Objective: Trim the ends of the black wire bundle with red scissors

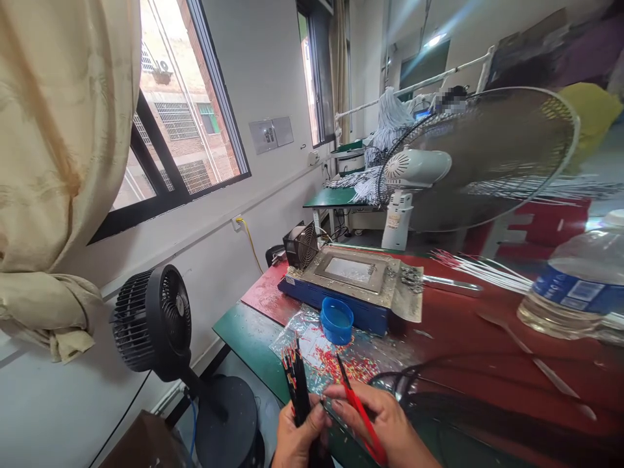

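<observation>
Two hands at work on the near side of the blue cup point(337, 323), one on a black cable bundle point(298, 383), one on a red-handled tool point(361, 416).
Your left hand point(298, 437) clenches the bundle upright, nearer you than the cup and slightly left of it, its colored wire ends pointing up; your right hand point(390, 426) grasps the tool, dark tip upward, its fingertips close beside your left thumb. Red and yellow bits point(348, 365) lie scattered just on your side of the cup, on clear plastic film point(287, 338). Just beyond the cup sits the blue-based machine point(336, 304); well to its right stand the water bottle point(575, 279) and a long metal utensil point(543, 367), and left of it, off the table, the black fan point(168, 325).
</observation>
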Available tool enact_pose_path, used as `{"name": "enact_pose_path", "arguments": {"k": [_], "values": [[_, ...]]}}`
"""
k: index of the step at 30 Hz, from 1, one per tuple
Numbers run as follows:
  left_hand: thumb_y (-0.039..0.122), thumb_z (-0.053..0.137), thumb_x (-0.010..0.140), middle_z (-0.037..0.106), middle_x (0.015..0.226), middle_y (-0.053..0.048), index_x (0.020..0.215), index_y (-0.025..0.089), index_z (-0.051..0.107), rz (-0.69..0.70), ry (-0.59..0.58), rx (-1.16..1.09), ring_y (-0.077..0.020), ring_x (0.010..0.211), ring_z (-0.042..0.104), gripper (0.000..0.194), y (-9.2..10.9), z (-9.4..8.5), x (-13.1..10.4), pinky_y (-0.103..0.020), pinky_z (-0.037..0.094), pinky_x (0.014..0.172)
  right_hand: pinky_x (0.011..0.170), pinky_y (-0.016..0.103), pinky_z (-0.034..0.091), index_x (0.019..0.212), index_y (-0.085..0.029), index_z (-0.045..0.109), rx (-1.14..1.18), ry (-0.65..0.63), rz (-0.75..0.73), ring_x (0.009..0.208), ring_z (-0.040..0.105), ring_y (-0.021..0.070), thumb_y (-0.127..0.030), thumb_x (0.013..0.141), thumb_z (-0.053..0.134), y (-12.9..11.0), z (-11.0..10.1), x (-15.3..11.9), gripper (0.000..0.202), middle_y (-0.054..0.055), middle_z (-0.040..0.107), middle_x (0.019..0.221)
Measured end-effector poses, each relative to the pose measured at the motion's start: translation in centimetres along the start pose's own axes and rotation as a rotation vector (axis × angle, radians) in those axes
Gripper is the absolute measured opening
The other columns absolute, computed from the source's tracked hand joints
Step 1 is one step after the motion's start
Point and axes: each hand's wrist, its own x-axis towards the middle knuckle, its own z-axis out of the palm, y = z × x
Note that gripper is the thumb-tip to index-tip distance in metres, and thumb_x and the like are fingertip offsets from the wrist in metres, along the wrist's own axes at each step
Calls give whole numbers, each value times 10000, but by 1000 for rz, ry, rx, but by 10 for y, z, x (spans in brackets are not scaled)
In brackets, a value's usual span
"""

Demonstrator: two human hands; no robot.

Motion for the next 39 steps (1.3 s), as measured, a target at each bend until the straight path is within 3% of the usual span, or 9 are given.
{"name": "enact_pose_path", "arguments": {"k": [3,10,13,16,19,25,31,35,39], "values": [[427,750,476,469,352,40,556,103,600,12,-20,22,-9,295,319,365,0,-1,0,-191,161,361,652,271,485,849,-204,717,-3,28,6,710,622,215,-469,719,594,2,1,0,319,64,694,759],[423,768,442,489,360,41,579,109,603,-1,-35,-29,-10,292,331,381,2,2,-3,-188,168,358,607,250,475,829,-177,703,164,52,172,662,611,196,-508,639,664,12,5,1,384,46,683,705],[413,785,409,547,421,21,634,108,616,-7,-4,-37,-15,296,359,415,2,3,-4,-188,182,352,558,222,453,780,-167,691,183,9,183,611,587,164,-510,661,648,8,5,1,366,26,660,642],[427,775,425,500,381,37,580,107,607,-5,-46,-17,-8,297,341,393,1,2,-4,-182,179,351,525,209,438,752,-160,677,247,-64,189,553,568,142,-510,689,623,6,6,1,359,13,636,581],[448,755,452,501,382,29,584,106,626,12,-92,48,-15,299,348,388,0,1,-3,-187,183,339,532,220,448,793,-165,682,236,0,203,578,586,158,-519,668,637,9,6,1,378,26,659,629],[448,763,436,514,389,27,594,107,631,-11,-76,34,-21,306,362,398,2,2,-5,-197,192,351,645,257,481,845,-197,701,74,55,98,705,621,207,-460,692,631,15,3,-1,312,51,683,764],[453,760,435,471,374,41,551,112,597,-31,-83,29,-22,303,351,395,3,2,-4,-198,174,348,606,236,445,751,-206,704,-55,59,-36,653,588,178,-415,764,566,4,1,-3,251,29,635,680],[457,757,437,459,356,40,530,113,592,-37,-82,41,-19,303,331,393,5,5,-5,-213,158,360,613,231,437,697,-198,692,-79,33,-58,657,574,167,-411,797,531,-11,-2,-4,285,30,617,673],[460,753,441,447,345,39,489,111,585,-37,-80,49,-17,298,324,391,7,7,-6,-228,122,366,653,258,467,794,-198,708,-52,74,-41,711,593,200,-434,767,561,-13,-3,-4,280,54,653,736]]}}
